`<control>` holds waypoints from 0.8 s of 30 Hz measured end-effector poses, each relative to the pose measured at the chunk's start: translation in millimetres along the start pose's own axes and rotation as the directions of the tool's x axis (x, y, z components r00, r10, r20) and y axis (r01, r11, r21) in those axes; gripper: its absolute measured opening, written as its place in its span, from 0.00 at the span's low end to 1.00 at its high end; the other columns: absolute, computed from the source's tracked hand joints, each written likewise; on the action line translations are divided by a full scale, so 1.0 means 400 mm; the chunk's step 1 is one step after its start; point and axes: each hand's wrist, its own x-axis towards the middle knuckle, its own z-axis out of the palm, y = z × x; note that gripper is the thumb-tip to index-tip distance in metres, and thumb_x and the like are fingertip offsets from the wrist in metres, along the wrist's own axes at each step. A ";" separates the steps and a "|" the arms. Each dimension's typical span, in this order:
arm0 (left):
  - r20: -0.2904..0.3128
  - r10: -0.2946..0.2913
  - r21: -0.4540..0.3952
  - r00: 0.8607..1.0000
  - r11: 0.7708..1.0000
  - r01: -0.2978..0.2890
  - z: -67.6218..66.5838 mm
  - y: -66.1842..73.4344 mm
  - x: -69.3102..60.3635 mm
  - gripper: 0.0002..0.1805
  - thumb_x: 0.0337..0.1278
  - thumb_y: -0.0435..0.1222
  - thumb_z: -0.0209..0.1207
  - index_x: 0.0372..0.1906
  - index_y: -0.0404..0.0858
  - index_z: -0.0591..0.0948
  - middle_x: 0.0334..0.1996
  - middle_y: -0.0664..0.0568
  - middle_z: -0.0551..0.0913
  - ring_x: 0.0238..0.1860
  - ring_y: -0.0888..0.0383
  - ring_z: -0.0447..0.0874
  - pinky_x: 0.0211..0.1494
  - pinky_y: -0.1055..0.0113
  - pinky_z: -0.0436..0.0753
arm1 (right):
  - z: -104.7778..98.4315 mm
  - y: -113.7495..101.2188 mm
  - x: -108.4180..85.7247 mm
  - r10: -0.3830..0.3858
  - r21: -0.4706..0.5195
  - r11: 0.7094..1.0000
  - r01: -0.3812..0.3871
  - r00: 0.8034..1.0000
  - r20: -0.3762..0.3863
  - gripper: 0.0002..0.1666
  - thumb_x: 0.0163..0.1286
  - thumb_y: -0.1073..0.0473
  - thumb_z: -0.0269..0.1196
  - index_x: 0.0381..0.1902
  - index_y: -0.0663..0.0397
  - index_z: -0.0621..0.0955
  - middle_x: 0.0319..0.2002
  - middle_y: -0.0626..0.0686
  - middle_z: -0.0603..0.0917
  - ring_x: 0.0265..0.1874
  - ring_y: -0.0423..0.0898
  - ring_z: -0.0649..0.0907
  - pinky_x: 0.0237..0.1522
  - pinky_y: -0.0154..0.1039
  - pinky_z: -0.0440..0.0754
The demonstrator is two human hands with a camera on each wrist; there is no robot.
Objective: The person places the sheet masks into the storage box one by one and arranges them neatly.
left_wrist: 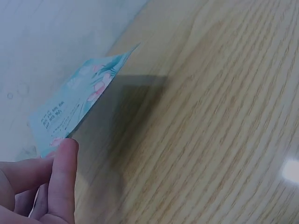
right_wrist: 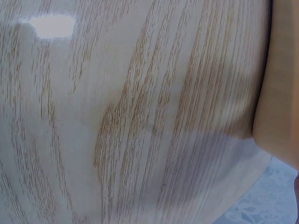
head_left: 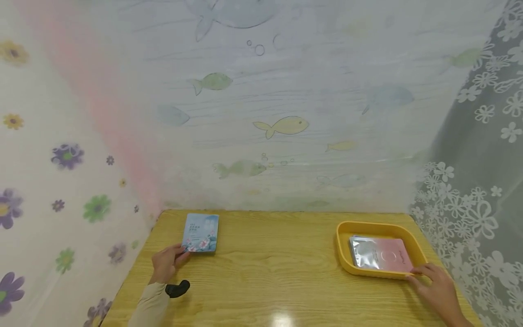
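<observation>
At the table's left side my left hand (head_left: pixel 165 263) pinches a thin light-blue packet (head_left: pixel 201 232) by its lower left corner, between thumb and fingers. Pink flowers and small print cover its face. In the left wrist view the packet (left_wrist: pixel 84 98) is tilted and casts a shadow on the wood. On the right, my right hand (head_left: pixel 437 288) holds the near right corner of a yellow plastic tray (head_left: pixel 342 259), fingers over the rim and thumb outside. Inside lies a pink and silver packet (head_left: pixel 384 254). The right wrist view shows mostly table, with the tray's wall (right_wrist: pixel 282 88) at its edge.
The wooden table (head_left: pixel 269 268) reaches back to a sheer curtain (head_left: pixel 282 181) printed with fish. Flower-patterned curtains hang at its left and right sides. A black wrist device (head_left: pixel 178 289) sticks out from the left sleeve (head_left: pixel 151 306).
</observation>
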 end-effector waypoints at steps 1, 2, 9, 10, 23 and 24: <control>0.013 -0.008 -0.004 1.000 1.000 0.008 0.003 0.002 -0.001 0.20 0.50 0.16 0.57 0.52 0.21 0.76 0.32 0.48 0.84 0.35 0.54 0.86 0.49 0.57 0.82 | -0.001 0.000 0.000 0.003 0.002 1.000 -0.003 1.000 0.001 0.11 0.41 0.67 0.76 0.23 0.60 0.83 0.28 0.57 0.79 0.32 0.59 0.76 0.37 0.55 0.73; 0.029 -0.011 0.007 1.000 1.000 0.011 0.006 0.003 -0.002 0.20 0.51 0.16 0.57 0.52 0.21 0.76 0.33 0.48 0.84 0.36 0.54 0.85 0.50 0.57 0.82 | -0.002 0.000 -0.001 0.006 0.000 1.000 -0.006 1.000 0.003 0.11 0.41 0.67 0.76 0.23 0.60 0.83 0.28 0.57 0.79 0.32 0.59 0.76 0.37 0.55 0.73; 0.116 -0.051 0.068 0.992 0.997 0.044 0.044 0.019 -0.015 0.24 0.54 0.17 0.55 0.59 0.18 0.68 0.34 0.47 0.83 0.36 0.54 0.85 0.54 0.56 0.79 | -0.004 -0.004 -0.001 0.010 -0.005 1.000 -0.010 1.000 -0.002 0.11 0.41 0.68 0.76 0.23 0.60 0.83 0.28 0.57 0.79 0.31 0.59 0.76 0.36 0.55 0.73; 0.126 -0.056 0.071 0.990 0.996 0.047 0.051 0.021 -0.018 0.25 0.55 0.17 0.55 0.59 0.17 0.67 0.34 0.47 0.83 0.36 0.54 0.85 0.54 0.56 0.79 | -0.004 -0.004 -0.001 0.011 -0.004 1.000 -0.011 1.000 -0.002 0.11 0.41 0.68 0.76 0.23 0.60 0.83 0.28 0.57 0.79 0.31 0.59 0.76 0.36 0.55 0.73; 0.257 -0.103 0.049 0.961 0.994 0.093 0.124 0.012 -0.030 0.26 0.58 0.17 0.51 0.62 0.18 0.62 0.34 0.45 0.82 0.36 0.56 0.84 0.58 0.58 0.76 | -0.003 0.004 -0.001 -0.034 -0.001 0.999 0.034 0.999 -0.011 0.12 0.41 0.65 0.76 0.23 0.58 0.83 0.28 0.56 0.79 0.31 0.58 0.76 0.37 0.55 0.72; 0.275 -0.103 0.059 0.956 0.994 0.090 0.129 0.010 -0.032 0.26 0.59 0.18 0.51 0.63 0.18 0.62 0.35 0.45 0.81 0.36 0.56 0.84 0.58 0.59 0.76 | -0.003 0.004 0.000 -0.041 -0.002 0.999 0.041 0.999 -0.013 0.12 0.41 0.66 0.76 0.22 0.58 0.83 0.28 0.56 0.79 0.31 0.58 0.76 0.36 0.55 0.72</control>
